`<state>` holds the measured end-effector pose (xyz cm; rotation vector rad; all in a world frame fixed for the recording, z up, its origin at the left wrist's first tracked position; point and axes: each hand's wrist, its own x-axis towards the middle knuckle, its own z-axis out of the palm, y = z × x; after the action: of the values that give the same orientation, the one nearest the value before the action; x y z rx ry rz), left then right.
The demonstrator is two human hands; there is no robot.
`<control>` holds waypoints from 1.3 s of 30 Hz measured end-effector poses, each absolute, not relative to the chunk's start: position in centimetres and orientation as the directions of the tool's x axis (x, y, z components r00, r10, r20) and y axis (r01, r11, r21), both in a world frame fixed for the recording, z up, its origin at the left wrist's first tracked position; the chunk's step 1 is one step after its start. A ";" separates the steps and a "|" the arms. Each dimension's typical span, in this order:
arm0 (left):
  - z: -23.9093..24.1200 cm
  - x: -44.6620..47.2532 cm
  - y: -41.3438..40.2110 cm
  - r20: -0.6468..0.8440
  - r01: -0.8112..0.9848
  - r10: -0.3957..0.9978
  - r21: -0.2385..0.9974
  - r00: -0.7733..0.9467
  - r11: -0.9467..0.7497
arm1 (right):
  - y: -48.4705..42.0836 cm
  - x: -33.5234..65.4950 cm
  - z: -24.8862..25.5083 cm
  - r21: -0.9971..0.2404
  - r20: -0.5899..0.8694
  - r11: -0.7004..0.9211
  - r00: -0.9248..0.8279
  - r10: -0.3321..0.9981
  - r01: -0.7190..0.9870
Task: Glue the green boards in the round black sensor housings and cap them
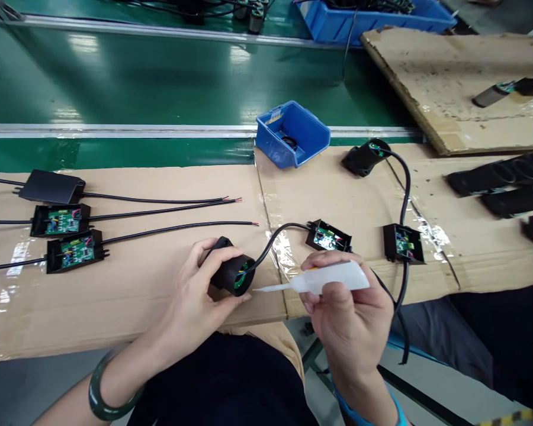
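Left hand (199,290): fingers clamped around a black housing (224,273), one over the top, the thumb along the near side. Housing sits at the middle of the cardboard-covered counter (137,313), near its close edge. Long axis runs roughly left to right, slanting slightly toward the wearer at the right end. Open mouth faces right and a little nearward; green rim and coloured wires show inside.

Right hand (349,307): fingers closed on a white bottle (335,277). Bottle's long axis nearly level across the view; broad end right, thin nozzle (273,288) pointing left and slightly down. Tip just beside the housing's mouth; contact cannot be told.

Black cable (272,241) leaves the mouth, arches up and right to an open box (328,236) with a lit-up circuit board. Second open box (404,244) farther right. Blue bin (291,137) beyond, at the counter's far edge. Three cabled boxes lie at left, one (52,187) dark side up.
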<state>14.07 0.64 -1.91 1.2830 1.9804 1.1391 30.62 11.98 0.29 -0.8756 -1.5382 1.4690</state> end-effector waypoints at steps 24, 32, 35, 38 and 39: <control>-1.9 14.1 0.6 0.119 0.552 0.917 0.825 -0.380 0.122 | 11.9 28.2 3.2 -0.676 0.426 0.708 -0.677 0.600 0.203; -1.9 14.2 0.5 0.120 0.553 0.917 0.824 -0.381 0.122 | 12.1 28.1 3.3 -0.653 0.464 0.738 -0.679 0.569 0.172; -1.8 14.2 0.4 0.112 0.541 0.919 0.832 -0.379 0.121 | 11.9 28.2 3.3 -0.685 0.448 0.713 -0.686 0.573 0.148; -1.8 14.2 0.4 0.104 0.539 0.919 0.832 -0.380 0.129 | 11.8 28.2 3.2 -0.698 0.437 0.702 -0.691 0.576 0.144; -1.9 14.2 0.3 0.103 0.540 0.918 0.831 -0.384 0.133 | 11.8 28.2 3.2 -0.693 0.441 0.706 -0.688 0.576 0.146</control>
<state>14.20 0.35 -1.88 1.4000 1.9811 1.1577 28.22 11.80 3.20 -0.5479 -2.2457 0.8379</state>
